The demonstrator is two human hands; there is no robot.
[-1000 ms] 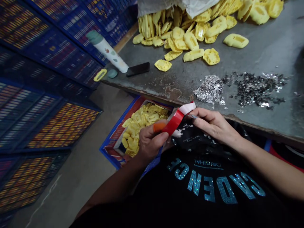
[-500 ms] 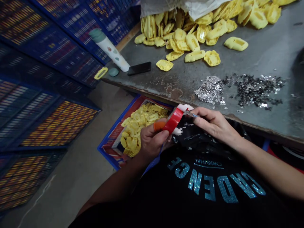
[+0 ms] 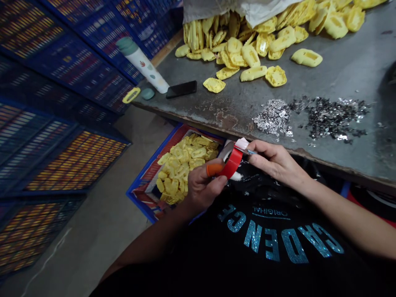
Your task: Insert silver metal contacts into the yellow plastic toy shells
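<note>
"Moved right: the left hand (image 3: 206,189), now nearer the right hand (image 3: 278,163)."

"Holding what?"

"Left curls tight around a red tape roll (image 3: 231,163); right pinches its pale end (image 3: 243,143) and a slim metal tool (image 3: 251,151), above a blue crate (image 3: 145,202) of yellow moulded pieces (image 3: 176,173)."

Left hand (image 3: 204,189) and right hand (image 3: 276,162) seemingly pinch together.

We are working in a small factory workshop: stacked blue plastic crates (image 3: 77,82) are lining the aisle beside a worn metal bench (image 3: 340,70) heaped with yellow moulded pieces (image 3: 253,73) and silver flakes (image 3: 274,117).
</note>
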